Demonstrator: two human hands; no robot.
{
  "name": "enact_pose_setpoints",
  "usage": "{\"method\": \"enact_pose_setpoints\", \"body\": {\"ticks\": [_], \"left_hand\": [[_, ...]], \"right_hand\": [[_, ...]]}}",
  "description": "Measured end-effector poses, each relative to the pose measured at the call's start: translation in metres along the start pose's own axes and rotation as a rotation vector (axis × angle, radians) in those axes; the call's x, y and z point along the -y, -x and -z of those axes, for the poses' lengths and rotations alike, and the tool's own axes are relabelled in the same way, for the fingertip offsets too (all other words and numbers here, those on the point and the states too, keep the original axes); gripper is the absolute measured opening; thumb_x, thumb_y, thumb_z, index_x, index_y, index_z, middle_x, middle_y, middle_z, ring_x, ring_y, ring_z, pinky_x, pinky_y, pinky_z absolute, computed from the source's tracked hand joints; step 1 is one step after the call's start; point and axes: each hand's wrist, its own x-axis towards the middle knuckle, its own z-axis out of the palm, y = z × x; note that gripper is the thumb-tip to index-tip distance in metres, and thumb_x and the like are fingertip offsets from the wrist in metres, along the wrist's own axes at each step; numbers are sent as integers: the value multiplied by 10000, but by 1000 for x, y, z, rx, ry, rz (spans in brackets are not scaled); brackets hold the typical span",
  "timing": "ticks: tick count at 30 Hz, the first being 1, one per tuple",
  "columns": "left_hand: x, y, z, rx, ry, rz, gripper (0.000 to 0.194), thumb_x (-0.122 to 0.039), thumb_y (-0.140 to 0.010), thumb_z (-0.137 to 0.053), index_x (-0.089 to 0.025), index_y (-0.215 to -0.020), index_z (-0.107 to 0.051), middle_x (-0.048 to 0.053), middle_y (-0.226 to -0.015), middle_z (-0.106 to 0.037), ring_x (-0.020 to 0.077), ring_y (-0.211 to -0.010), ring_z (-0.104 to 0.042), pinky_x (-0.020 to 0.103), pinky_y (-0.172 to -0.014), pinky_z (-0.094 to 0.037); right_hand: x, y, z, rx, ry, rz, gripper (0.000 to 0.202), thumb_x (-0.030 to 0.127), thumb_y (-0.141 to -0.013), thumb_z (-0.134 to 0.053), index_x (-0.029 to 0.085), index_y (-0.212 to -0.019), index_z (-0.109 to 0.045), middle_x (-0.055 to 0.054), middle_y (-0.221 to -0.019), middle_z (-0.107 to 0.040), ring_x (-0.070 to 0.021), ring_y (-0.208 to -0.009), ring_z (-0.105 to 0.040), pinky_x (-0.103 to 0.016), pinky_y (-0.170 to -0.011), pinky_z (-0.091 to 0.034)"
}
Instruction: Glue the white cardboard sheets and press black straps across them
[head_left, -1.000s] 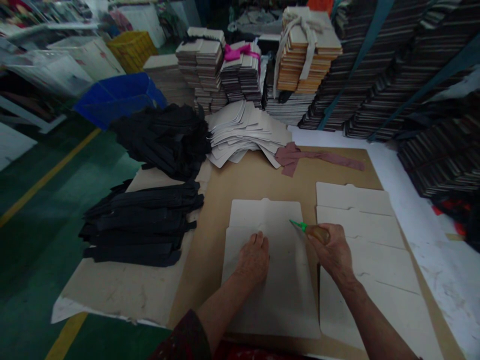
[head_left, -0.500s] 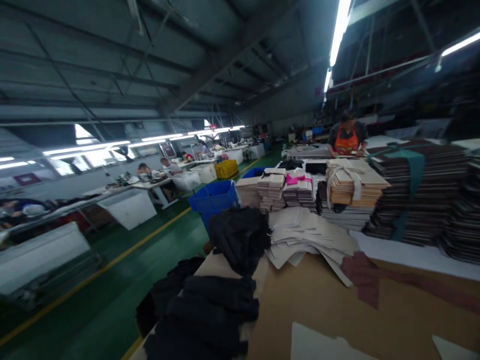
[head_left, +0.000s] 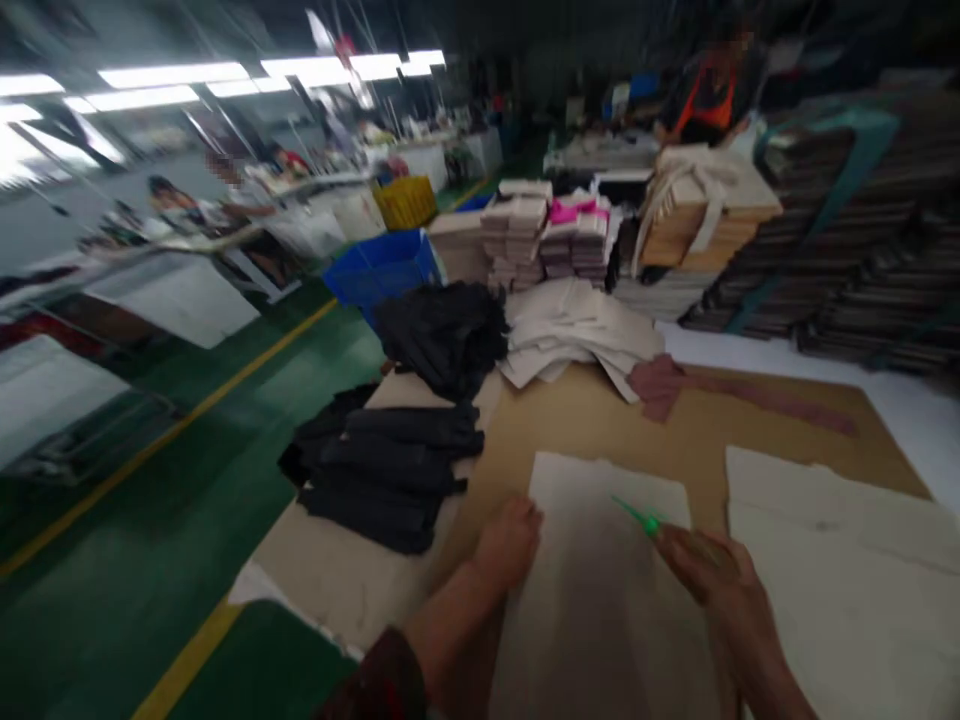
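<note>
A pale fabric panel (head_left: 600, 590) lies on the brown board (head_left: 690, 420) in front of me. At its left edge rests my left hand (head_left: 511, 543), fingers curled; whether they pinch the edge is too blurred to tell. My right hand (head_left: 705, 570) is closed around a thin green pointed tool (head_left: 645, 520), whose tip points up and left above the panel. Another pale panel (head_left: 847, 550) lies to the right of that hand. Dark folded fabric pieces (head_left: 390, 465) lie left of my left hand.
Behind are a black cloth heap (head_left: 442, 335), fanned pale pieces (head_left: 577, 325), a mauve strip (head_left: 660, 385) and tied stacks (head_left: 705, 210). A blue bin (head_left: 382, 265) stands beyond the table's left side. A person in an orange apron (head_left: 709, 100) is at the back right.
The view has tilted down, so the table and its stacks sit higher in the picture. Both my hands and the green tool have come into view over the panel.
</note>
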Motion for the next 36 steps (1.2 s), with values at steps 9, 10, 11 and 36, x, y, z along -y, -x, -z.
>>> {"method": "enact_pose_setpoints", "body": {"ticks": [9, 10, 11, 36], "left_hand": [[1, -5, -32, -5, -29, 16, 327, -219, -947, -455, -172, -1259, -542, 76, -1400, -498, 228, -1305, -404, 355, -1135, -355], [-1, -5, -33, -10, -43, 14, 324, -195, -944, -446, -182, -1253, -545, 65, -1384, -513, 219, -1289, -419, 339, -1123, -369], [-2, -6, -34, -12, -55, 12, 331, -167, -942, -431, -189, -1252, -544, 58, -1369, -524, 212, -1270, -435, 327, -1110, -383], [-8, -11, -32, 12, -113, 6, 379, -98, -927, -392, -184, -1274, -515, 85, -1305, -551, 217, -1194, -477, 304, -993, -474]], "right_hand": [[-26, 9, -8, 65, 210, -123, 613, 539, -579, -808, 223, -1054, -584, -48, -862, -670, -261, -754, -629, -365, -606, -500], [-25, 9, -12, 90, 229, -104, 599, 534, -588, -799, 225, -1054, -584, -48, -866, -668, -260, -755, -628, -373, -624, -503], [-24, 9, -16, 112, 250, -82, 590, 532, -594, -791, 226, -1053, -583, -49, -879, -665, -261, -765, -625, -384, -647, -505], [-15, 1, -58, 325, 659, 486, 239, 368, -800, -577, 232, -990, -528, -65, -1011, -532, -259, -924, -550, -403, -803, -477]]}}
